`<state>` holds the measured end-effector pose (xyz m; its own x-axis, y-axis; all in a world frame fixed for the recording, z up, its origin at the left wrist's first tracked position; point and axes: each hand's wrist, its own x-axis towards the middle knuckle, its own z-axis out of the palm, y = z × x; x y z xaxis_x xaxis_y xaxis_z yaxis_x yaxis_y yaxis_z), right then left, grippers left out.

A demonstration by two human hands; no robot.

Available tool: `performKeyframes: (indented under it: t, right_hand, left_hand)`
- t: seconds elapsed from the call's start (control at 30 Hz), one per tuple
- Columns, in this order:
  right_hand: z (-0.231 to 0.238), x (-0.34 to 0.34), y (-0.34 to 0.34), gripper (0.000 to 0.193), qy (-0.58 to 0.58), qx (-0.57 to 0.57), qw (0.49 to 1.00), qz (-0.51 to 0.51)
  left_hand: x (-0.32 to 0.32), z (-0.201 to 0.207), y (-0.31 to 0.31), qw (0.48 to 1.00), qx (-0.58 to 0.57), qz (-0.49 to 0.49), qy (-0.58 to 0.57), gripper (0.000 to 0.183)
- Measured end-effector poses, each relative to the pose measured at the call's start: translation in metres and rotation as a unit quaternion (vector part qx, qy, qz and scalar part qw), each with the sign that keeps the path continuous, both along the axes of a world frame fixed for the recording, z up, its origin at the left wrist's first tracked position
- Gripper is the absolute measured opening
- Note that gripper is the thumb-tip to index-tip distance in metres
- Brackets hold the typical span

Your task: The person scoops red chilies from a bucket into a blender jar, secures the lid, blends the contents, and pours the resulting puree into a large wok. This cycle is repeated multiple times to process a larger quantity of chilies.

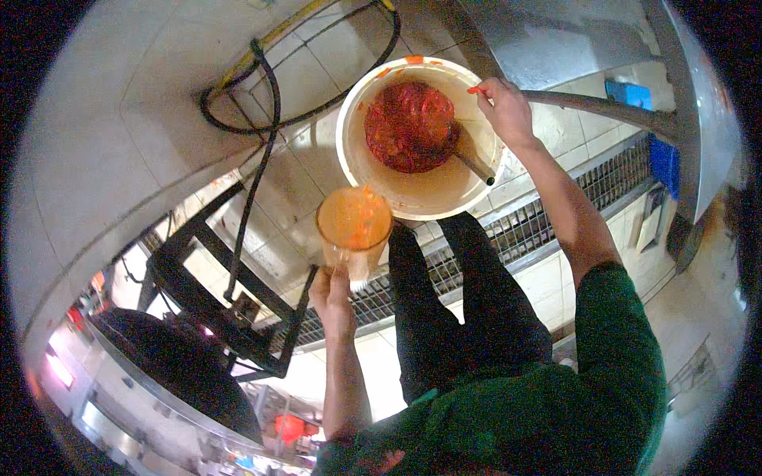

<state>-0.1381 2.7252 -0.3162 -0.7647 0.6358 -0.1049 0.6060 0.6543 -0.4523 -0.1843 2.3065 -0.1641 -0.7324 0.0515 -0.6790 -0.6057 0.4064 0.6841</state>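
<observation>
My left hand (333,300) is closed around the handle of a see-through jug (353,226), its inside smeared orange with small red bits. The jug is held near the front left of a large white bucket (344,155). A thick, glossy red mixture (401,131) covers part of the bucket's bottom. Leaning in it is a utensil with a brown handle (475,165) and a dark tip; its head is hidden in the mixture. At the bucket's right rim my right hand (508,111) pinches a small red piece (475,90) between its fingertips.
A black hose (274,119) loops over the tiled floor beyond the bucket at the left. Left of me stand a black metal frame (218,262) and a large dark round pan (171,365). A floor grate (540,214) runs behind the bucket. Blue objects (629,94) lie at the right.
</observation>
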Motion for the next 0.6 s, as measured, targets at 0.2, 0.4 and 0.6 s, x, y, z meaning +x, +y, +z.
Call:
performKeyframes:
  t: [0.2, 0.4, 0.6]
  right_hand:
    - [0.118, -0.023, -0.095, 0.011, 0.094, -0.122, 0.978, 0.141]
    - [0.112, -0.030, -0.123, 0.044, 0.099, -0.304, 0.936, 0.147]
    - [-0.071, 0.029, -0.103, 0.040, -0.331, 0.080, 0.929, 0.145]
  left_hand:
    - [-0.021, -0.019, 0.029, 0.994, 0.039, -0.098, 0.029, 0.021]
    - [-0.031, -0.021, 0.033, 0.989, 0.058, -0.108, 0.084, 0.022]
    - [-0.018, -0.030, -0.017, 0.998, 0.018, -0.049, 0.041, 0.020]
